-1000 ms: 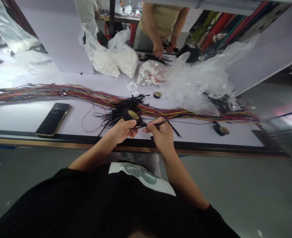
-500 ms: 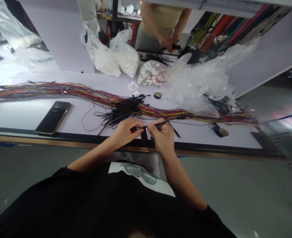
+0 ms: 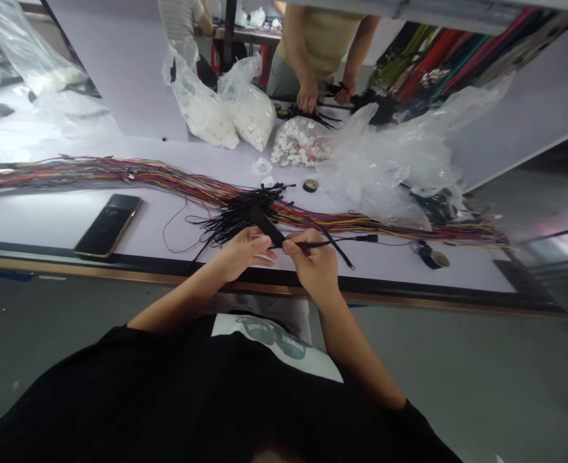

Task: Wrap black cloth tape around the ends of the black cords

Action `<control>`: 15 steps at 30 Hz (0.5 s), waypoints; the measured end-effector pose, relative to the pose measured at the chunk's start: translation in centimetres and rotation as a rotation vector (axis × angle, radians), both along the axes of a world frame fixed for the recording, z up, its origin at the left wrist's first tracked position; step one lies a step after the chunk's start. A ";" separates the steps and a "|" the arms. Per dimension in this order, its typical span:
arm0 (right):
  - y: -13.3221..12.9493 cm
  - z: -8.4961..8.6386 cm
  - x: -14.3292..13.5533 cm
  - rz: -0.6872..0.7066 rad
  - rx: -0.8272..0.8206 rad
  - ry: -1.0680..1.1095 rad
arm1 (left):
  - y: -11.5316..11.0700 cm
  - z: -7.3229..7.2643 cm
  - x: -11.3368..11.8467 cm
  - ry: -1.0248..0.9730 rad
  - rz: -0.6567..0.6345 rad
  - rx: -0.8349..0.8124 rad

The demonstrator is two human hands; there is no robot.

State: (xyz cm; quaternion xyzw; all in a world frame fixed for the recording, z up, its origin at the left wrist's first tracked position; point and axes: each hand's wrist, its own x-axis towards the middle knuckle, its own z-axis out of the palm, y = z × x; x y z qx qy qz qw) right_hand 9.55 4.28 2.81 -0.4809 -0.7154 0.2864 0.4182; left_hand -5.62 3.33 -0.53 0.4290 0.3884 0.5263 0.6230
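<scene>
My right hand (image 3: 315, 257) pinches a black cable (image 3: 335, 242) above the table's front edge. A connector (image 3: 371, 238) at the cable's end sticks out to the right. From the fingertips a strip of black tape (image 3: 267, 226) stands up and slants to the left, across the cable. Close beside it, my left hand (image 3: 245, 255) has its fingers apart, nearly at the tape's lower end; whether a finger touches the cable cannot be made out. Behind my hands lies a heap of black cables (image 3: 238, 215). Another black lead (image 3: 339, 249) rests beyond my right hand, its tip near the edge.
A long bundle of coloured wires (image 3: 178, 180) runs across the table (image 3: 38, 222). A phone (image 3: 108, 226) lies left, tape rolls (image 3: 433, 257) right. Plastic bags of white parts (image 3: 250, 122) stand at the back. Beyond them, a co-worker's hands (image 3: 308, 96) handle black cables.
My left hand has opened from its pinch and shifted slightly left. The tape strip now stands up at my right fingertips, and the cable's connector shows to the right. The co-worker's hands have moved apart.
</scene>
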 end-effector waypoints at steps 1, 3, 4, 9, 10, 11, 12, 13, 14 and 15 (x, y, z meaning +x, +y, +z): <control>-0.1 0.1 0.0 0.021 -0.002 -0.001 | 0.3 0.1 -0.2 0.002 -0.034 -0.008; -0.2 0.1 -0.2 0.052 -0.013 -0.005 | 0.7 0.2 -0.3 0.004 -0.042 0.000; -0.2 0.1 -0.2 0.050 -0.027 0.001 | 0.8 0.2 -0.2 -0.004 -0.039 0.000; 0.3 -1.1 -0.1 -0.069 -0.249 0.225 | -0.5 0.4 -0.3 0.151 0.066 0.201; 0.4 -1.3 0.0 -0.091 -0.273 0.269 | -0.9 0.5 -0.5 0.240 0.066 0.295; 0.6 -1.5 0.1 -0.109 -0.274 0.291 | -1.2 0.6 -0.8 0.329 0.030 0.391; 0.7 -1.5 0.2 -0.124 -0.254 0.293 | -1.5 0.7 -1.1 0.403 -0.043 0.473; 0.8 -1.5 0.3 -0.128 -0.227 0.281 | -1.6 0.7 -1.3 0.453 -0.125 0.530; 0.9 -1.4 0.4 -0.122 -0.196 0.263 | -1.6 0.7 -1.5 0.476 -0.185 0.554; 0.9 -1.2 0.4 -0.104 -0.167 0.243 | -1.5 0.8 -1.5 0.477 -0.203 0.544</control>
